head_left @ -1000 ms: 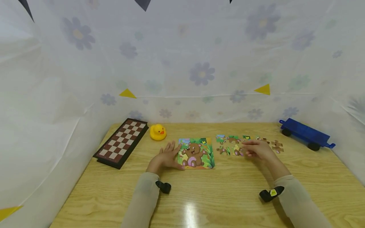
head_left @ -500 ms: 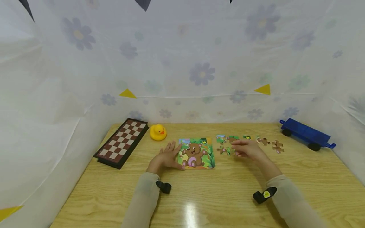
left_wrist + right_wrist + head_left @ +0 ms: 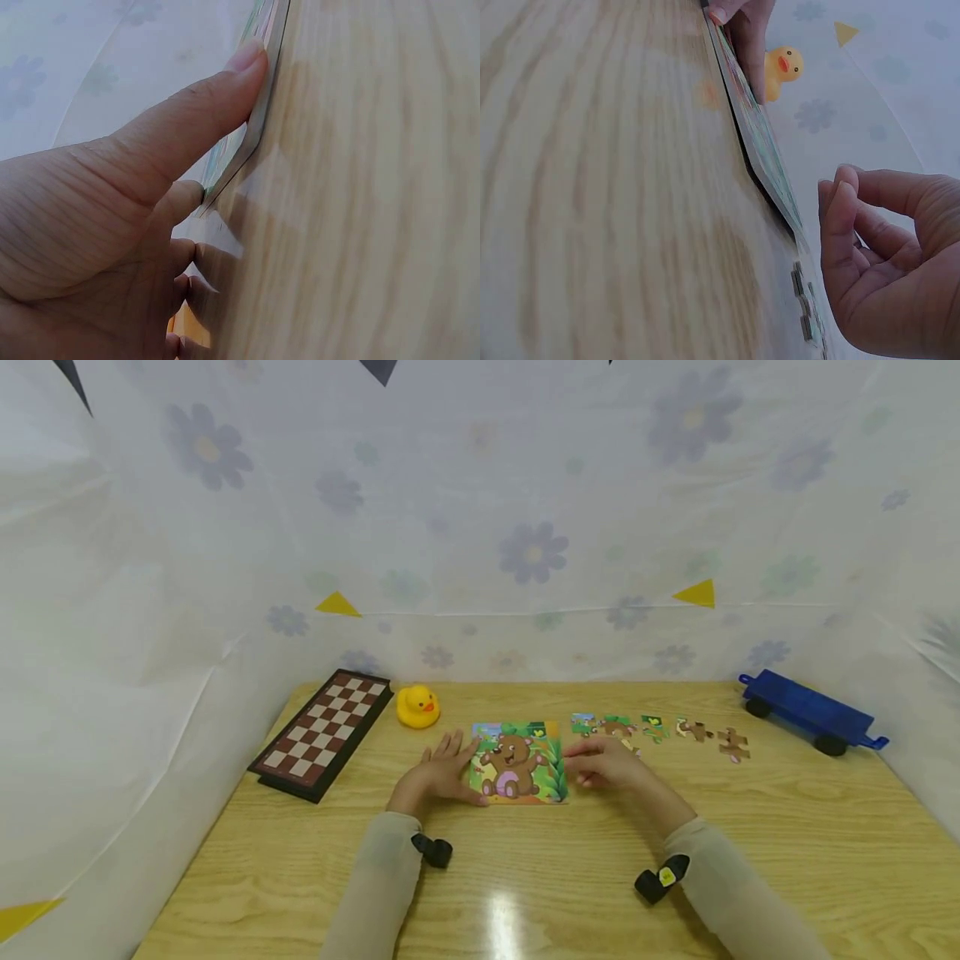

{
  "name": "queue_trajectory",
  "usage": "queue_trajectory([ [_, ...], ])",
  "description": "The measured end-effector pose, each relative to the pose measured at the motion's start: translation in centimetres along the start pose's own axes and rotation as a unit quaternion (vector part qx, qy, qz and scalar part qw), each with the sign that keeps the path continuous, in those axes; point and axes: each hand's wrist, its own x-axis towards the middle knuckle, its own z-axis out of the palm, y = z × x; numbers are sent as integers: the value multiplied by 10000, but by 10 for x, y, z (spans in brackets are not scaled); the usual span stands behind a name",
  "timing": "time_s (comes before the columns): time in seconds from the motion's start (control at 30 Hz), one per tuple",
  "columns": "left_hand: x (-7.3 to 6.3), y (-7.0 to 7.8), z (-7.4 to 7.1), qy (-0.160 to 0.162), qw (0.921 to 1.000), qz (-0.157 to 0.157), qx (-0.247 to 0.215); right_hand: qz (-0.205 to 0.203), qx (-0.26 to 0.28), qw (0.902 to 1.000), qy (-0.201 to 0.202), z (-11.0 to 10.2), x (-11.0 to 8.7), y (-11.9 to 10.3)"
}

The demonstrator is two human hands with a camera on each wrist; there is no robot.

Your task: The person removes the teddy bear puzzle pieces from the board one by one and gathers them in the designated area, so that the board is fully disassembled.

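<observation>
A square bear picture board (image 3: 512, 764) lies on the table in front of me. My left hand (image 3: 440, 777) rests at its left side with fingers spread; in the left wrist view the thumb (image 3: 217, 94) lies on the board's front edge. My right hand (image 3: 609, 767) hovers at the board's right edge, its fingertips drawn together in the right wrist view. I cannot tell whether a puzzle piece is between them. Loose pieces spread to the right, among them a duck piece (image 3: 655, 727), a brown bear piece (image 3: 732, 743) and a sky-blue one (image 3: 582, 724). The right hand hides some pieces.
A folded chessboard (image 3: 324, 731) lies at the left, with a yellow rubber duck (image 3: 417, 707) beside it near the back edge. A blue toy wagon (image 3: 812, 712) stands at the back right. A flowered white sheet (image 3: 480, 527) hangs behind the table.
My right hand has moved left from above the loose pieces to the board's right edge, uncovering the duck piece and others farther right. My left hand has stayed in place.
</observation>
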Motion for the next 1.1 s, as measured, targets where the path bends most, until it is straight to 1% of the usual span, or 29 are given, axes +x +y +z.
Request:
queue_trajectory([
  [0.07, 1, 0, 1, -17, 10000, 18, -5, 13, -80, 9999, -105, 6, 3, 1],
  [0.17, 3, -2, 1, 0, 10000, 16, 21, -110, -260, 9993, -239, 15, 8, 1],
  [0.3, 6, -5, 3, 57, 10000, -5, 23, -127, -257, 9988, -405, 26, 15, 2],
  [0.57, 6, -4, 2, -1, 10000, -29, -22, 69, -304, 9988, -385, 45, 23, 0],
  [0.67, 6, -5, 3, 2, 10000, -12, -10, 148, -267, 9990, -332, 48, 23, -1],
  [0.8, 7, -6, 3, 41, 10000, 16, 12, 221, -351, 9987, -287, 49, 23, -1],
  [0.97, 8, -7, 4, 67, 10000, 40, 4, 179, -689, 9967, -378, 48, 25, 0],
  [1.1, 7, -6, 4, 61, 10000, 21, -42, 157, -919, 9949, -374, 49, 26, -1],
])
